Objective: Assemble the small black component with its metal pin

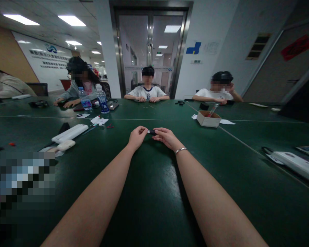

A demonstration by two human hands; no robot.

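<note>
Reaching forward, left hand (138,136) and right hand (167,138) both pinch small dark object (151,132), identity unclear.

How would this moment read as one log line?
item: small, black and silver, type unclear | left hand: holds silver end | right hand: holds black end | table: box farther off

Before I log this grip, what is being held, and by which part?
A small dark object: the left hand holds its silvery end, the right hand the opposite, black end. What the object is cannot be told.
</note>
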